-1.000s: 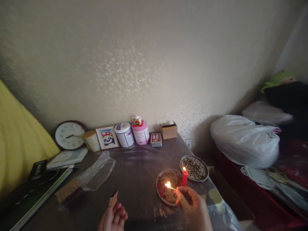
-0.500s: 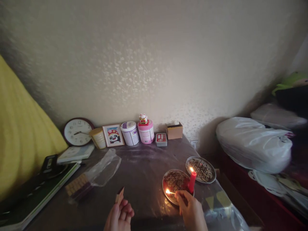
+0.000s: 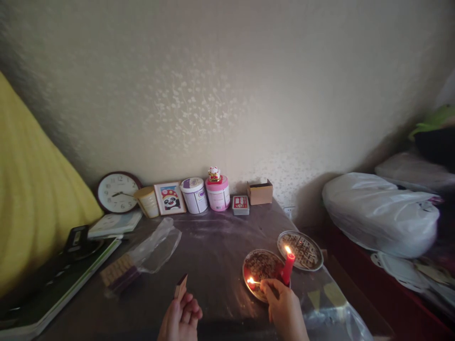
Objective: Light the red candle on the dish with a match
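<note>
Dim table (image 3: 213, 265) near its right edge: right hand (image 3: 284, 310) pinches a lit match (image 3: 253, 281) over a dish (image 3: 261, 267) beside the burning candle (image 3: 287, 267); left hand (image 3: 181, 318), fingers curled, grips the matchbox (image 3: 180, 287).

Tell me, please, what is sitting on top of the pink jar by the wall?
A small red and white cat figurine stands on the lid of the pink jar. Whatever the jar holds stays hidden, since the lid is on.
</note>
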Available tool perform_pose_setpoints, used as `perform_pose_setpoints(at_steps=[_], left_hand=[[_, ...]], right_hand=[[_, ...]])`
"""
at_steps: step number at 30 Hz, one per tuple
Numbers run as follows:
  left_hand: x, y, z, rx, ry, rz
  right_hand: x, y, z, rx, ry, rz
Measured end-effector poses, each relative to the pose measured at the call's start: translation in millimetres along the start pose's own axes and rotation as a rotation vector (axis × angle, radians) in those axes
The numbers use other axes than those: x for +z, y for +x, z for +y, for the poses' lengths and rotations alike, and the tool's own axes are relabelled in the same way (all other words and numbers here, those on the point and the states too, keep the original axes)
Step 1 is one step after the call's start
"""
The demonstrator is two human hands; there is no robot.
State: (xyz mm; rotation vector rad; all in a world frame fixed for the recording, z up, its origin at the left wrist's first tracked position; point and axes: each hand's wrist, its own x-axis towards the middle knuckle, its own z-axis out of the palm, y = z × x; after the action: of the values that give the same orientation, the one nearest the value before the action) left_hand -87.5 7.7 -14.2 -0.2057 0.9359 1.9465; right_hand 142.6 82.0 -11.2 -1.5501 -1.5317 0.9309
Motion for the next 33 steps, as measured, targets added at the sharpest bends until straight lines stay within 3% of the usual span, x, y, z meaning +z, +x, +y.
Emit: perform_pose_setpoints(at_steps=[33], left_hand=[[-3.4,2.3,-3.1,0.029,0.017,-0.004]], right_hand=[[-1.3,0.4,-3.6,0.027,0.055,0.022]])
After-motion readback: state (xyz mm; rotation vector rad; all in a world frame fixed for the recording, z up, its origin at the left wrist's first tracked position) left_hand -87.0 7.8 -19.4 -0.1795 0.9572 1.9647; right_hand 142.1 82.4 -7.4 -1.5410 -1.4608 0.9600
